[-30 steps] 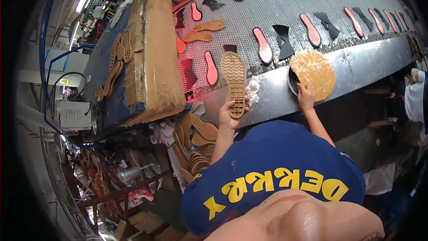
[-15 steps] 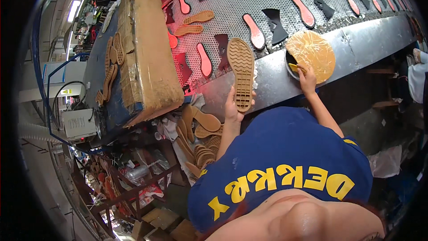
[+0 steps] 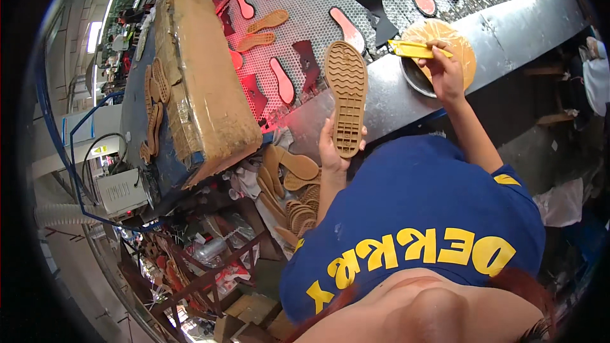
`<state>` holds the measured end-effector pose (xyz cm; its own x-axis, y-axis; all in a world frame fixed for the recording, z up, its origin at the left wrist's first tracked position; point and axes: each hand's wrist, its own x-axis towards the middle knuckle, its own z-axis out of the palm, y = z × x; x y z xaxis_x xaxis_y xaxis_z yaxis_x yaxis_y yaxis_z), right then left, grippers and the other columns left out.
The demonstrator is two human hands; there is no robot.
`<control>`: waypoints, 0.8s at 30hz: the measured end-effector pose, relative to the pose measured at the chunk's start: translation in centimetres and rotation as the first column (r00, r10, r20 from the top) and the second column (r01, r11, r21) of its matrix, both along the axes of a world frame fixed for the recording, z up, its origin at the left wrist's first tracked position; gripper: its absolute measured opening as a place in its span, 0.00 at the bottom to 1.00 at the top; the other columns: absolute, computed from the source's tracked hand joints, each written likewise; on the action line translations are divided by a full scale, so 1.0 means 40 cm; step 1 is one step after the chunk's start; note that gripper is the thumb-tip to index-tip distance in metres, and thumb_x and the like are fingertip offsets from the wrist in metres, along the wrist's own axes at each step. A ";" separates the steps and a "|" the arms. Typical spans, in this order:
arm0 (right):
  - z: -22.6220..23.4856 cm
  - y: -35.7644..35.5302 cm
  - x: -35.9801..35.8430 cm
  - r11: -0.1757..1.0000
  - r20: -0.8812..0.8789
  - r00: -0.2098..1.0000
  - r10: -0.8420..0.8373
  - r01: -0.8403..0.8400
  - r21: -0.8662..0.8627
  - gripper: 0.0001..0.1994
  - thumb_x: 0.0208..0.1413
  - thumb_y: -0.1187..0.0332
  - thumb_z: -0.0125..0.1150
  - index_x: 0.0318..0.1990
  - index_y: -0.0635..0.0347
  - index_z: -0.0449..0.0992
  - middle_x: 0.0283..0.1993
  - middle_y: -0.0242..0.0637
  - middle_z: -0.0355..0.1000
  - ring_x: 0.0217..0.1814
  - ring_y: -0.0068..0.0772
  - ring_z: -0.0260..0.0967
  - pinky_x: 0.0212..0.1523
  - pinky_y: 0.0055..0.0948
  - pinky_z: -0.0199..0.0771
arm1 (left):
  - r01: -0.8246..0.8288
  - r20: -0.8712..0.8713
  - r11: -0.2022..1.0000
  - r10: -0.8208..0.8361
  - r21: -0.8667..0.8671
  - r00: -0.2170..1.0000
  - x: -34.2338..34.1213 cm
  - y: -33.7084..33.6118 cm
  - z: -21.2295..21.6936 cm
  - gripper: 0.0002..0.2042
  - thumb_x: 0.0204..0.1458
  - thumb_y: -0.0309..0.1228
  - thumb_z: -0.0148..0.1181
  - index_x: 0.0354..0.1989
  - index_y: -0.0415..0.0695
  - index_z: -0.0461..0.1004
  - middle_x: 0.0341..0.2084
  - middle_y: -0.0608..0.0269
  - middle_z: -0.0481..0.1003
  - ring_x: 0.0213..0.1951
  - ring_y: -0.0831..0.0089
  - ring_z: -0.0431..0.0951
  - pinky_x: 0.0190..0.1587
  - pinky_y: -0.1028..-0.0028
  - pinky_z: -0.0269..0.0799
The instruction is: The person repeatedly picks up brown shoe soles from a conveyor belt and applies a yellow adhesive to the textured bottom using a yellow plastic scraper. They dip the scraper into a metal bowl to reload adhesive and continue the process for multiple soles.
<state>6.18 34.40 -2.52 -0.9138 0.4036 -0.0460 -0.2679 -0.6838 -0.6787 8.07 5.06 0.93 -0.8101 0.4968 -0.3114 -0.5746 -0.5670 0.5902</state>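
My left hand (image 3: 333,147) is closed round the heel end of a tan shoe sole (image 3: 347,92). The sole stands upright with its ridged tread toward me. In my right hand (image 3: 445,71) is a yellow-handled brush (image 3: 416,49), gripped near one end and pointing left; its bristles are hard to make out. The brush is above a round bowl (image 3: 416,79), which is partly covered by a tan disc wrapped in clear film (image 3: 462,47). The bowl's inside is mostly hidden.
A mesh conveyor belt (image 3: 305,9) carries pink insoles (image 3: 281,80) and black cut pieces (image 3: 376,19), behind a metal ledge (image 3: 502,44). At left stands a taped cardboard box (image 3: 206,82). More tan soles (image 3: 298,165) are heaped below my left arm.
My right hand has lifted the brush up out of the bowl, and more of its yellow length shows. The left hand still holds the sole in nearly the same place.
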 end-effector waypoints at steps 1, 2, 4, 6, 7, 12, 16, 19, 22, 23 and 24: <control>0.037 -0.013 0.002 0.999 -0.035 0.999 -0.011 0.012 0.036 0.09 0.63 0.72 0.51 0.47 0.66 0.70 0.43 0.44 0.72 0.37 0.32 0.74 0.43 0.29 0.76 | 0.010 0.009 0.999 -0.010 0.031 1.000 -0.002 0.009 0.006 0.27 0.63 0.48 0.36 0.66 0.46 0.55 0.50 0.50 0.70 0.36 0.59 0.76 0.25 0.68 0.76; 0.063 -0.024 0.004 0.995 -0.084 0.996 -0.014 0.023 0.099 0.09 0.64 0.71 0.50 0.47 0.67 0.70 0.44 0.46 0.72 0.38 0.33 0.75 0.44 0.29 0.76 | 0.014 0.022 0.998 -0.015 0.060 1.000 -0.004 0.016 0.010 0.28 0.63 0.48 0.36 0.67 0.46 0.54 0.50 0.50 0.70 0.37 0.59 0.76 0.25 0.68 0.76; 0.123 -0.064 0.009 0.977 -0.151 0.987 -0.058 0.088 0.196 0.10 0.64 0.70 0.51 0.46 0.67 0.71 0.45 0.45 0.71 0.39 0.33 0.74 0.46 0.29 0.74 | 0.056 0.018 0.994 -0.058 0.099 0.998 -0.012 0.024 0.009 0.28 0.63 0.49 0.36 0.67 0.45 0.53 0.51 0.49 0.69 0.37 0.58 0.75 0.26 0.67 0.76; 0.137 -0.068 -0.002 0.717 -0.267 0.952 -0.149 0.290 0.634 0.11 0.62 0.68 0.55 0.45 0.67 0.73 0.45 0.44 0.71 0.41 0.35 0.73 0.47 0.29 0.73 | 0.078 0.001 0.991 -0.079 0.105 0.997 -0.010 0.038 0.034 0.29 0.63 0.49 0.36 0.68 0.45 0.53 0.51 0.48 0.69 0.37 0.58 0.75 0.26 0.67 0.76; 0.143 -0.071 -0.007 0.499 -0.339 0.926 -0.168 0.376 0.781 0.11 0.61 0.68 0.56 0.45 0.67 0.74 0.45 0.44 0.71 0.42 0.36 0.73 0.47 0.28 0.72 | 0.084 -0.019 0.991 -0.083 0.105 0.996 -0.012 0.041 0.038 0.29 0.63 0.49 0.36 0.67 0.45 0.53 0.51 0.48 0.69 0.38 0.58 0.75 0.26 0.67 0.76; 0.182 -0.108 -0.022 0.314 -0.360 0.933 -0.024 0.349 0.883 0.12 0.52 0.69 0.66 0.43 0.63 0.78 0.44 0.42 0.70 0.44 0.38 0.71 0.42 0.31 0.75 | 0.118 -0.044 0.989 -0.115 0.084 0.992 -0.009 0.040 0.028 0.30 0.63 0.50 0.35 0.68 0.44 0.52 0.53 0.43 0.66 0.38 0.57 0.75 0.26 0.67 0.76; 0.168 -0.117 -0.034 0.262 -0.352 0.934 -0.053 0.353 0.898 0.13 0.52 0.68 0.66 0.43 0.63 0.78 0.44 0.42 0.70 0.44 0.38 0.72 0.43 0.31 0.74 | 0.137 -0.077 0.987 -0.131 0.087 0.988 -0.007 0.039 0.025 0.30 0.63 0.50 0.35 0.68 0.44 0.50 0.54 0.42 0.65 0.38 0.56 0.75 0.26 0.68 0.77; 0.167 -0.116 -0.037 0.271 -0.340 0.938 -0.063 0.344 0.899 0.13 0.52 0.68 0.66 0.43 0.63 0.78 0.44 0.42 0.70 0.44 0.38 0.72 0.43 0.31 0.74 | 0.110 -0.086 0.991 -0.103 0.076 0.991 -0.003 0.058 0.050 0.31 0.64 0.48 0.34 0.69 0.39 0.49 0.48 0.45 0.70 0.36 0.61 0.76 0.26 0.71 0.76; 0.163 -0.117 -0.037 0.269 -0.344 0.937 -0.055 0.346 0.899 0.13 0.52 0.67 0.66 0.44 0.63 0.78 0.45 0.42 0.70 0.44 0.38 0.72 0.43 0.31 0.74 | 0.133 -0.139 0.991 -0.136 -0.032 0.981 -0.009 0.050 0.049 0.33 0.64 0.51 0.32 0.68 0.37 0.49 0.47 0.46 0.71 0.35 0.63 0.77 0.26 0.72 0.76; 0.163 -0.116 -0.036 0.258 -0.349 0.936 -0.050 0.349 0.901 0.13 0.52 0.68 0.66 0.44 0.63 0.78 0.45 0.42 0.70 0.44 0.39 0.72 0.43 0.31 0.74 | 0.130 -0.142 0.991 -0.132 -0.026 0.981 -0.009 0.050 0.051 0.34 0.64 0.53 0.31 0.68 0.37 0.49 0.46 0.46 0.72 0.35 0.64 0.77 0.26 0.72 0.76; 0.164 -0.117 -0.035 0.258 -0.345 0.938 -0.033 0.341 0.904 0.13 0.52 0.68 0.66 0.44 0.63 0.77 0.45 0.42 0.70 0.44 0.39 0.72 0.43 0.31 0.74 | 0.127 -0.146 0.992 -0.129 -0.019 0.981 -0.010 0.049 0.054 0.35 0.63 0.54 0.30 0.68 0.37 0.49 0.46 0.46 0.72 0.34 0.64 0.77 0.25 0.72 0.76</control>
